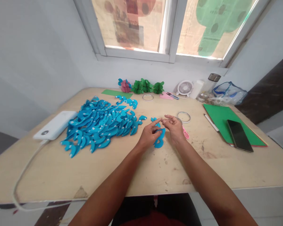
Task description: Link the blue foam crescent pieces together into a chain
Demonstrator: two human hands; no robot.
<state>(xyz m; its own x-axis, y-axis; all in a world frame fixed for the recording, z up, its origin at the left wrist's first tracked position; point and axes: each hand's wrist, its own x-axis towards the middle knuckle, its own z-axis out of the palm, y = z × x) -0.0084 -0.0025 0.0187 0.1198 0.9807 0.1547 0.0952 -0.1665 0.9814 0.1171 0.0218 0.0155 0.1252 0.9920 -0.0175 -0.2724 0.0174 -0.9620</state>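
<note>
My left hand (148, 135) is closed on a curvy blue paper cutout (159, 142), which hangs below its thumb. Its index finger points out toward my right hand (175, 128). The fingertips of my right hand are pinched together close to that index fingertip; anything between them is too small to make out. Another bit of blue paper (153, 119) shows just behind my left hand. To the left lies a large heap of blue paper cutouts (101, 124), many with small white patches. Beside my right hand are a roll of tape (190, 117) and a pink-handled tool (185, 132), partly hidden.
A white power bank (55, 125) with a cable lies left of the heap. Along the wall stand green paper figures (146, 85), a small fan (185, 88) and a bottle (209, 83). At right, a phone (240, 135) rests on green sheets (217, 117), with a pen (211, 122) beside.
</note>
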